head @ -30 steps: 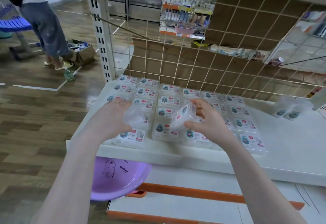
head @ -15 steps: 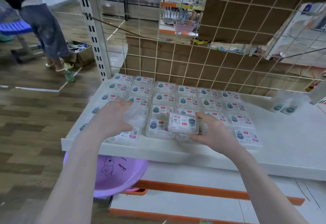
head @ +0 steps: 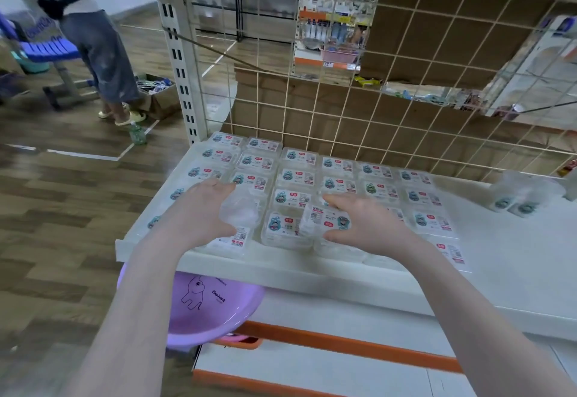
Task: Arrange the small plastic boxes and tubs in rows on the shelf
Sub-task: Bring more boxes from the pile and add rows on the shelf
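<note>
Left hand (head: 199, 209): grasps clear tub (head: 240, 209), frame centre.
Right hand (head: 371, 225): grasps labelled box (head: 324, 218).
Around: box rows (head: 337, 175) on shelf (head: 515, 265); purple basin (head: 203, 309) below.

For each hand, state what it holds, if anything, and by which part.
The right hand grips a labelled clear plastic box by its right end, thumb in front. The left hand holds an unlabelled clear tub by its left side.

Bare white shelf (head: 515, 268) to the right of packed boxes (head: 337, 178), wire grid (head: 359, 121) closing the back

The left hand (head: 199, 209) hides the boxes beneath it; the standing person (head: 90, 37) is cut off above.
</note>
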### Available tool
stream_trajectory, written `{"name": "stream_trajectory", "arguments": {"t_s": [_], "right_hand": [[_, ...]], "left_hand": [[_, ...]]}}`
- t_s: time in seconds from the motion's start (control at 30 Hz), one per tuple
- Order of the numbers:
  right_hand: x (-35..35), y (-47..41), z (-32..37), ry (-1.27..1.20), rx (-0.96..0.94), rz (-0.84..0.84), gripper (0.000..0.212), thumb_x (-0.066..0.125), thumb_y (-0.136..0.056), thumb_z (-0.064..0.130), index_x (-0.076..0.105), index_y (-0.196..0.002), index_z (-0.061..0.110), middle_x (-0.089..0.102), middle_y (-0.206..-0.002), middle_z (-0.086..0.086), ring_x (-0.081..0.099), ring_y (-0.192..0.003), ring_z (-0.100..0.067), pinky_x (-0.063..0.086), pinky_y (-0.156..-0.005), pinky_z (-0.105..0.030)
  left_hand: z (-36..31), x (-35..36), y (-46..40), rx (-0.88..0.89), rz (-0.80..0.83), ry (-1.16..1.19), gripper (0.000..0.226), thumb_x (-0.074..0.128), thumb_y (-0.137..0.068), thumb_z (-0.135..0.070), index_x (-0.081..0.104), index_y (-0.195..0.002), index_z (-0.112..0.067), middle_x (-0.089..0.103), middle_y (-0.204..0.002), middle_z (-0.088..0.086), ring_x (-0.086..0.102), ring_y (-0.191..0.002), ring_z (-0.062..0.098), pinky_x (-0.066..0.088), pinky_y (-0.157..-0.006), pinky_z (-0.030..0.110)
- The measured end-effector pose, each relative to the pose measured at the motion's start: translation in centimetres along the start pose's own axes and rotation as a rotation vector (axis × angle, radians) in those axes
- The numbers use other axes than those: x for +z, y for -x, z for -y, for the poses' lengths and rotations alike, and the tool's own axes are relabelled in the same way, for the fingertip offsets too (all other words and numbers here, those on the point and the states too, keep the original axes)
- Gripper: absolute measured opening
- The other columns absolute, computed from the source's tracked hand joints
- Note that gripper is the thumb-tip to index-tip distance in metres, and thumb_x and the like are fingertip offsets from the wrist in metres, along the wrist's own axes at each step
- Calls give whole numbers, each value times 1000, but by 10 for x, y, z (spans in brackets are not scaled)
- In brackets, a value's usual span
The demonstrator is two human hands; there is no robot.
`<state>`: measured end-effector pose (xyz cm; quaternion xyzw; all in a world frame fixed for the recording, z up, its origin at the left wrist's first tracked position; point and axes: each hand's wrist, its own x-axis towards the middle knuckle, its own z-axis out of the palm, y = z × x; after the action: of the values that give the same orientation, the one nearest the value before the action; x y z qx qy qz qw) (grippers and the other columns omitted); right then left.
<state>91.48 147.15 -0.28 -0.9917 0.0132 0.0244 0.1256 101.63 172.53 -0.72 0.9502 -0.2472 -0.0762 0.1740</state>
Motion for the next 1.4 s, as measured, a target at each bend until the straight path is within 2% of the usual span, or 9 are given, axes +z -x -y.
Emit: {"name": "stream_trajectory", "arguments": {"t_s": [0.23,0.37,0.53,0.63,0.77,0.93,1.07,1.17,1.4], "right_hand": [[11,0,5,33,44,-94,62,60,-83,49,45,-135,20,52,-133,-2,50,-118,-22,44,-91,-34],[-14,-7,-7,-12,-122,140,79,63,-80,54,26,-146,30,28,-152,11,28,-137,-10,25,-107,-24],[-38,-24,-11,76,-280,418,92,76,-75,35,18,-147,35,13,-153,22,13,-138,2,8,-104,-10],[-39,-33,-7,179,-352,494,94,75,-77,24,16,-149,31,10,-155,19,11,-139,1,8,-101,-9],[-38,-39,-4,220,-381,536,92,74,-77,19,18,-149,28,11,-155,16,14,-140,-2,16,-110,-20],[-33,-36,-5,237,-365,442,89,73,-74,29,22,-148,26,24,-152,11,27,-135,-8,24,-105,-19],[-25,-26,-1,278,-236,252,80,64,-72,52,35,-141,21,43,-137,2,41,-121,-18,37,-100,-32],[-14,-13,6,156,-75,117,69,61,-71,57,49,-125,16,53,-115,0,48,-103,-19,42,-87,-34],[19,10,30,107,174,-74,74,55,-74,61,45,-131,16,48,-131,-5,40,-122,-25,32,-100,-37]], "left_hand": [[0,0,2,-20,-6,7,82,74,-73,-23,34,-144,-19,37,-143,1,34,-131,19,32,-99,28],[-2,0,2,-24,-4,8,82,74,-73,-23,34,-145,-20,37,-143,1,34,-131,19,33,-99,29],[-3,-2,0,-33,-11,-1,83,74,-73,-21,33,-145,-20,35,-147,1,32,-134,19,33,-102,31],[-2,-1,1,-41,-9,-8,81,74,-73,-22,35,-144,-20,38,-143,2,35,-130,20,35,-100,31],[-1,0,4,-59,-6,-8,79,74,-73,-23,37,-143,-20,44,-132,1,41,-122,19,38,-93,29],[1,1,7,-83,-3,-2,83,74,-75,-24,32,-146,-21,39,-139,0,37,-128,18,34,-95,27],[1,-1,7,-83,-8,-8,84,75,-74,-25,32,-146,-20,39,-139,0,37,-129,18,34,-95,27],[2,-3,7,-90,-8,-5,82,75,-75,-24,33,-145,-21,40,-138,0,37,-128,19,37,-96,29],[2,-3,5,-78,6,-18,80,75,-74,-22,35,-143,-20,42,-137,1,39,-126,21,38,-95,29]]}}
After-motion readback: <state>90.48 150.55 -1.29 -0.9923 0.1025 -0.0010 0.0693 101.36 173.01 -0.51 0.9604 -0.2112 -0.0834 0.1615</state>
